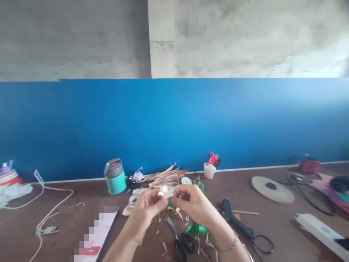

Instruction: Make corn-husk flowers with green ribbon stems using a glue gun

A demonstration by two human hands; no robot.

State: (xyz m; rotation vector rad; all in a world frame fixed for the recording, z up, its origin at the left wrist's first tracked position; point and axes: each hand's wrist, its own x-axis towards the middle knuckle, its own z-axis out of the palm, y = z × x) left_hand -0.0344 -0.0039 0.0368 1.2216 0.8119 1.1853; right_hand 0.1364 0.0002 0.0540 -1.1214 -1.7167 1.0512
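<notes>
A small cream-coloured flower with thin petals is pinched upright between my left hand and my right hand. A bit of green ribbon shows at its base, between the thumbs. Both hands are closed, fingertips almost meeting; how the right fingers grip is partly hidden. Below them lie black-handled scissors, blades pointing toward the hands. More green ribbon lies beside my right wrist, among pale scraps.
Dried husk strips lie behind the hands, near a turquoise flask and a white pen cup. At right are a black glue gun, a round lid and a white power strip. White cables run left.
</notes>
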